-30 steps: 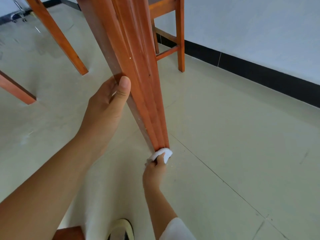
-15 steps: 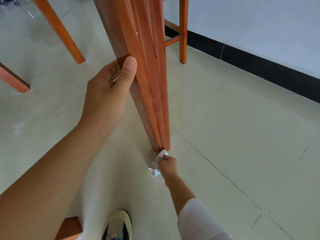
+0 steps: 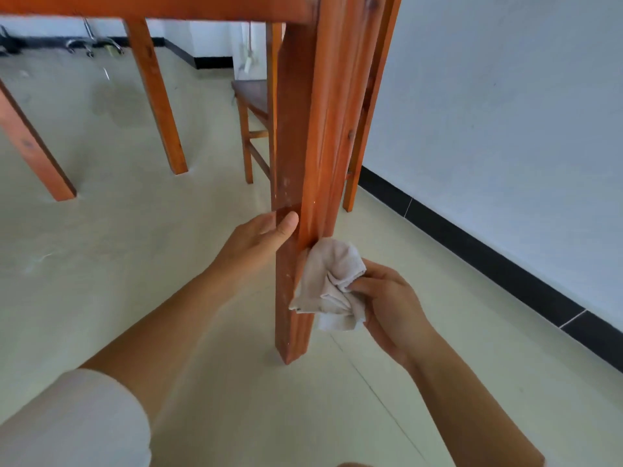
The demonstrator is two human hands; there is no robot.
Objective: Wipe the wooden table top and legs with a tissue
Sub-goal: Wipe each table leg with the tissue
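Wiping the near table leg (image 3: 305, 183) was the step in hand, and the crumpled white tissue (image 3: 328, 281) lay pressed against the leg's right-hand face, low down, a little above the foot. To do it well, I judged, the wad needed to sit flat on the wood with firm, even pressure and run along the grain in long strokes, turning round each face and into the grooves on the front, where dust would likely settle. Pale specks showed on the left face, so that side looked to need a pass too.

My right hand (image 3: 391, 308) was closed on the tissue: the fingers (image 3: 365, 283) pinched its bunched right edge, while the loose bulk spread leftward from them and touched the leg. The fingers themselves stood just beside the wood, not on it; only the tissue met it. A flap hung free below, and I thought it wise to gather it in so it would not drag.

My left hand (image 3: 259, 241) wrapped the leg from the left, slightly higher than the tissue, thumb laid on the front face, steadying it. Whether its other fingers closed fully behind the leg I could not tell.

Beyond stood the other table legs (image 3: 156, 96), a wooden chair (image 3: 256, 106) behind, and the pale floor (image 3: 472, 332) meeting a black skirting along the wall.
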